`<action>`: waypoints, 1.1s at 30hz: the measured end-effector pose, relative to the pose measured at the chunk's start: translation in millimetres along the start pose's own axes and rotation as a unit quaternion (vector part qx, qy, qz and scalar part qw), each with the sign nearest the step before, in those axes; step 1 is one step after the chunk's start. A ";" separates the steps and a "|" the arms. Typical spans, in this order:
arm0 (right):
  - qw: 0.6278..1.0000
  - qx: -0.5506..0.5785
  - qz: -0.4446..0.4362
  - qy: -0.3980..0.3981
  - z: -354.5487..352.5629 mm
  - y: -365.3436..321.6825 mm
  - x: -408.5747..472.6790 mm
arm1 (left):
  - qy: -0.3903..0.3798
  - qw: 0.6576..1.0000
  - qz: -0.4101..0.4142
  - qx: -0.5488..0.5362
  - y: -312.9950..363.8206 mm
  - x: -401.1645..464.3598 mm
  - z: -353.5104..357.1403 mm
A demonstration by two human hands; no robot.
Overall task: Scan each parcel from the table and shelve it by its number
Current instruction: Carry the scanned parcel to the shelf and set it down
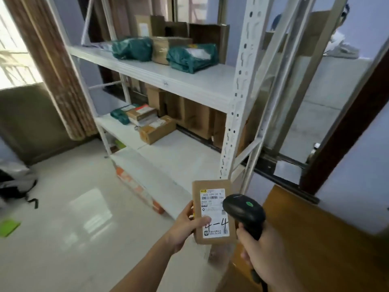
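My left hand (pixel 186 227) grips a small brown cardboard parcel (pixel 212 186) by its left edge, thumb on the white label. The label bears a barcode and a handwritten "4-4". My right hand (pixel 259 249) holds a black barcode scanner (pixel 245 211) by its handle, its head just right of the label and overlapping the parcel's right edge. Both are held low in front of a white metal shelf rack (pixel 240 85).
Green bags (pixel 191 57) and brown boxes sit on the upper shelf, and more boxes (pixel 156 131) lie on the shelf below. A wooden table (pixel 328 239) is at the lower right. Glossy tiled floor spreads to the left, with a curtain (pixel 52 66) and a window behind.
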State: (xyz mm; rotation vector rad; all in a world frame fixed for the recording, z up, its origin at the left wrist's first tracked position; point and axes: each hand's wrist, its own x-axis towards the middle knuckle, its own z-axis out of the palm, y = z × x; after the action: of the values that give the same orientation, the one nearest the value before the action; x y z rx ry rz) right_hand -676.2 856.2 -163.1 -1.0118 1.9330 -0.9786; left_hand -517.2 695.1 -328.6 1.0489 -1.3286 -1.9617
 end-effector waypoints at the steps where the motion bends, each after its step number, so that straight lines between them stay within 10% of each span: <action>1: 1.000 -0.012 -0.008 -0.005 12.8 -7.0 2.1 | 0.020 1.000 0.002 -0.010 -1.0 -7.5 -17.9; 14: 0.996 -0.025 -0.058 -0.062 201.4 -118.8 37.7 | 0.143 0.987 0.058 -0.035 46.3 -42.6 -236.6; 33: 0.994 0.001 -0.066 -0.082 332.6 -228.7 210.8 | 0.115 0.993 0.032 -0.020 118.9 91.9 -407.8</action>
State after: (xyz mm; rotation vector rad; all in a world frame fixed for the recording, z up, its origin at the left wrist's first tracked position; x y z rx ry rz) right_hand -410.4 486.6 -165.9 -1.1938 1.7484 -0.9384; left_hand -225.4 373.1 -330.9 1.1601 -1.1783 -1.7535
